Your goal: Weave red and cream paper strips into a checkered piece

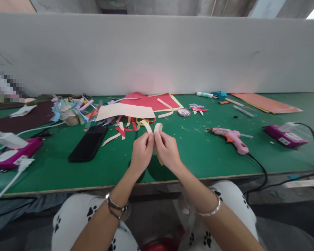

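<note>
My left hand [142, 150] and my right hand [169, 150] are close together above the front of the green table [193, 157]. Between the left thumb and fingers is a narrow cream paper strip [147, 126], its upper end curling away to the left. The right fingers pinch another cream length of paper strip [158, 126], which loops at the top and hangs down below the hand. Whether both lengths belong to one strip is hidden by my fingers. Just beyond lie cut red and cream paper scraps [121, 132] and a larger cream paper sheet [125, 111].
A black phone [88, 143] lies at left, near a purple power strip [18, 153]. To the right are a pink glue gun [230, 137] with a cord and another purple power strip [285, 136]. Red paper [151, 102], a round badge [184, 112] and a glue stick [204, 94] lie toward the grey partition [157, 52].
</note>
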The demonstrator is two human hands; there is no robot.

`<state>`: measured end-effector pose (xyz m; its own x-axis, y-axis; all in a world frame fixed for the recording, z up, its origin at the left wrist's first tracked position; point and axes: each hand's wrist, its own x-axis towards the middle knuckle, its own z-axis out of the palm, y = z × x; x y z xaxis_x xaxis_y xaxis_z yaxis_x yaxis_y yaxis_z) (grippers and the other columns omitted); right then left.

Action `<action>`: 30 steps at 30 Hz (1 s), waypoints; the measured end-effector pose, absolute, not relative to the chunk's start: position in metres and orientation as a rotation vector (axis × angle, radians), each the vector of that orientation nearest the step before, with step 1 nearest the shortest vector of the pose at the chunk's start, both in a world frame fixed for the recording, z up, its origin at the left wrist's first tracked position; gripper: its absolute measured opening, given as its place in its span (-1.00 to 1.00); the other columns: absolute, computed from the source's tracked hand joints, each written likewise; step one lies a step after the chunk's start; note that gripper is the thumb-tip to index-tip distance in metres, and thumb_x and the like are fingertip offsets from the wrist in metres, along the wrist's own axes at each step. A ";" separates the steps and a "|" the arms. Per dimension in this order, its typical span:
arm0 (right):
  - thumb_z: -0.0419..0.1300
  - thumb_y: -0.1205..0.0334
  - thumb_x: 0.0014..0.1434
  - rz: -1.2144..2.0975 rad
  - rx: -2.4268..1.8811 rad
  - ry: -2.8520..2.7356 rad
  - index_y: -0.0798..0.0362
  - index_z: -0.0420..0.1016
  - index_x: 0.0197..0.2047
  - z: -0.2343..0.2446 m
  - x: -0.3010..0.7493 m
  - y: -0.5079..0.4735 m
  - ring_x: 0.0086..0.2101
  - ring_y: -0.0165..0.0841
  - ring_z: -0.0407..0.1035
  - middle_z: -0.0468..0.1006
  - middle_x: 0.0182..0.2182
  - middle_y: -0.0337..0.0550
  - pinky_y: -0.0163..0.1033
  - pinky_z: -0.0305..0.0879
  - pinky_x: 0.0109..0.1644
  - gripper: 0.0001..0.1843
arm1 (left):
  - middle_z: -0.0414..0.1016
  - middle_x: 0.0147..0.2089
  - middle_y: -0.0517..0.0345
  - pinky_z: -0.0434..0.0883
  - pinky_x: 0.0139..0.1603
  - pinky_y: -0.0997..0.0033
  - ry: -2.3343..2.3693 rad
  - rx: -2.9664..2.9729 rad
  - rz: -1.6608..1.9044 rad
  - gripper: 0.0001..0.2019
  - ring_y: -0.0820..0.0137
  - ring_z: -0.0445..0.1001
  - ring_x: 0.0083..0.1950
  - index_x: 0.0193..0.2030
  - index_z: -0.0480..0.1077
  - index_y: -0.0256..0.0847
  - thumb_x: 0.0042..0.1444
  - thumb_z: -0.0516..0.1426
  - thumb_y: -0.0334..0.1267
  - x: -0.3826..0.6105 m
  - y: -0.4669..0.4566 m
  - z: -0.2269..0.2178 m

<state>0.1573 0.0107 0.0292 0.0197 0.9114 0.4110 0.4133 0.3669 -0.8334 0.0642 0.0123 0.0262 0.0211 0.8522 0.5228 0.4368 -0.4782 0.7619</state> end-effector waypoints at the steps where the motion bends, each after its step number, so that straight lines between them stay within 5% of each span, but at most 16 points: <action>1: -0.14 0.16 0.14 0.580 -1.225 -1.592 0.05 0.08 -0.62 0.029 0.157 0.011 -0.65 -0.52 0.03 0.13 -0.72 -0.34 -0.38 -0.10 -0.55 -0.67 | 0.05 -0.69 0.34 0.03 -0.61 0.54 1.315 1.901 1.461 -0.70 0.56 0.05 -0.64 -0.62 0.07 -0.20 0.13 -0.11 -0.25 0.065 0.012 0.026; 12: -0.13 0.06 0.10 0.994 -1.108 -1.380 0.05 0.11 -0.63 0.031 0.157 0.015 -0.67 -0.52 0.08 0.18 -0.73 -0.35 -0.39 -0.01 -0.60 -0.64 | 0.06 -0.68 0.35 0.10 -0.65 0.55 1.166 1.588 1.326 -0.70 0.54 0.11 -0.66 -0.57 0.09 -0.18 0.10 -0.10 -0.08 0.065 0.014 0.026; 21: -0.09 0.08 0.10 0.633 -1.220 -1.545 0.04 0.04 -0.63 0.032 0.161 0.012 -0.66 -0.54 0.00 0.09 -0.74 -0.38 -0.40 -0.10 -0.57 -0.66 | 0.13 -0.65 0.30 0.05 -0.59 0.53 1.374 2.021 1.294 -0.75 0.52 0.14 -0.62 -0.58 0.10 -0.20 0.11 -0.11 -0.27 0.062 0.013 0.029; 30: -0.13 0.15 0.14 0.561 -1.231 -1.621 0.05 0.08 -0.63 0.030 0.161 0.014 -0.65 -0.52 0.04 0.14 -0.72 -0.33 -0.38 -0.11 -0.55 -0.66 | 0.06 -0.69 0.34 0.07 -0.64 0.55 1.321 1.795 1.419 -0.71 0.55 0.10 -0.65 -0.59 0.09 -0.19 0.13 -0.10 -0.17 0.067 0.011 0.026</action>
